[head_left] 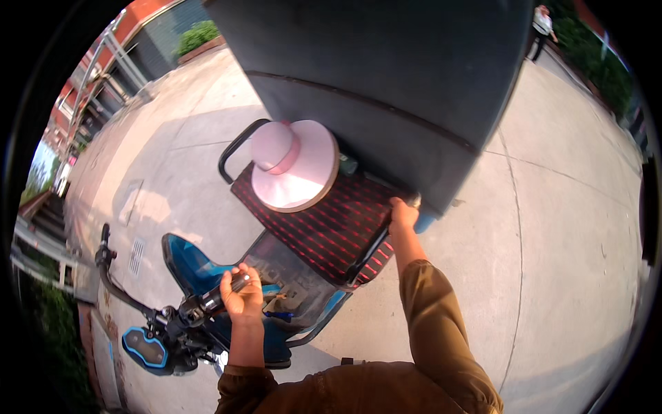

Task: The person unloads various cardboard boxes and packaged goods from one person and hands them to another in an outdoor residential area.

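Observation:
My left hand (241,300) is closed round the near handlebar grip (212,299) of a blue electric tricycle, the grip's end showing between thumb and fingers. My right hand (403,217) wraps round the back end of the black armrest (369,255) at the seat's near side. Between the armrests lies the seat (358,214), covered in dark cloth with red dashes. On it rests a pale pink wide-brimmed hat (303,165) with a darker pink band. A small dark green object (347,164) sits behind the hat, partly hidden.
A tall dark grey cargo box (386,62) rises right behind the seat. The footwell (289,262) holds small loose items, one blue. The dashboard display (145,347) is at lower left. Concrete paving (552,228) surrounds the tricycle. A person (543,31) stands far off at upper right.

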Demonstrator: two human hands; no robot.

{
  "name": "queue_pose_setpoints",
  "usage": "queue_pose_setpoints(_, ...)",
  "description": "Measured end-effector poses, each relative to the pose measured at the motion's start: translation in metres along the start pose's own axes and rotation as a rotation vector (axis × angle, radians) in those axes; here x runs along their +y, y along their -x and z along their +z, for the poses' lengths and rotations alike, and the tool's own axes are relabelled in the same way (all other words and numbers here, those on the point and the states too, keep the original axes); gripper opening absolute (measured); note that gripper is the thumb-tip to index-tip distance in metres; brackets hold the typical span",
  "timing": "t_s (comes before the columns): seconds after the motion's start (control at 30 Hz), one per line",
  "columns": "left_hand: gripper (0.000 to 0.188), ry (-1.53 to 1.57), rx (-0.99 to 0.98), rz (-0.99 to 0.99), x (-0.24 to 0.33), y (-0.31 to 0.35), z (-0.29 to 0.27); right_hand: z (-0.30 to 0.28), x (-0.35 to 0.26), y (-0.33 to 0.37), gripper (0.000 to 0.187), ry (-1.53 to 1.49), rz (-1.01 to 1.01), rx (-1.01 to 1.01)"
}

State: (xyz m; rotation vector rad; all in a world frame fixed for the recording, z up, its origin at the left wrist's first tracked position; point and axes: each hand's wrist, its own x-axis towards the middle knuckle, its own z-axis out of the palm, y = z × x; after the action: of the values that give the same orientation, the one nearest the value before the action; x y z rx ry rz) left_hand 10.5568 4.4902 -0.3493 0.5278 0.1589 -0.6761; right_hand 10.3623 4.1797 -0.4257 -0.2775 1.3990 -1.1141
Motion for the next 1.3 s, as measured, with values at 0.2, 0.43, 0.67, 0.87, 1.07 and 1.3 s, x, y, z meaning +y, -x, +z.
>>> queue_pose_setpoints(0.2, 0.011, -0.175, -0.011, -0.069, -0.027, -0.019, 0.026, -0.045, 0.021, -0.002, 0.067, 0.384, -0.298, 0.130)
queue_pose_setpoints(0.43, 0.012, -0.166, -0.071, -0.036, -0.013, -0.002, 0.004, -0.052, 0.030, 0.052, 0.039, 0.555, -0.192, 0.179)
queue_pose_setpoints(0.67, 0.013, -0.130, -0.031, -0.008, -0.002, -0.004, 0.002, -0.054, 0.043, 0.052, 0.040, 0.542, -0.158, 0.185)
queue_pose_setpoints(0.87, 0.020, -0.024, -0.025, -0.099, 0.020, -0.013, -0.006, -0.059, 0.046, 0.073, 0.034, 0.464, -0.265, 0.183)
queue_pose_setpoints(1.07, 0.015, -0.065, -0.027, -0.067, 0.035, -0.008, -0.015, -0.067, 0.059, 0.092, 0.035, 0.327, -0.222, 0.148)
queue_pose_setpoints(1.3, 0.015, -0.099, -0.042, -0.092, 0.038, -0.013, -0.017, -0.074, 0.081, 0.075, 0.036, 0.350, -0.226, 0.193)
